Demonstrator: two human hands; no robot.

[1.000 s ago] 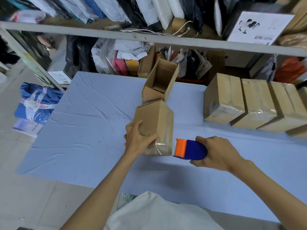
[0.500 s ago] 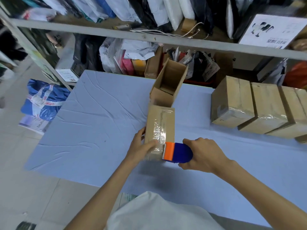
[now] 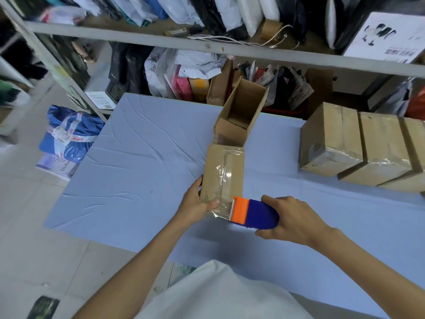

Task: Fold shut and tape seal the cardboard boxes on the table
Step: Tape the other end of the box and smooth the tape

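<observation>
A small closed cardboard box [image 3: 224, 171] lies on the blue table [image 3: 138, 162], with a strip of clear tape running along its top. My left hand [image 3: 195, 203] grips its near left corner, thumb pressing the tape end. My right hand [image 3: 292, 219] holds a blue and orange tape dispenser [image 3: 253, 214], whose toothed orange edge touches the box's near end. Just behind it stands an open cardboard box [image 3: 239, 113] with its flaps up.
Three taped boxes [image 3: 358, 146] sit in a row at the table's right side. A metal shelf rail [image 3: 207, 47] crosses above the table's far edge, with bags and cartons behind. A blue sack [image 3: 69, 134] lies on the floor at the left.
The box was tipped from standing on end to lying flat with the taped seam up. The dispenser moved left against the box's near end. My left hand shifted to the near corner.
</observation>
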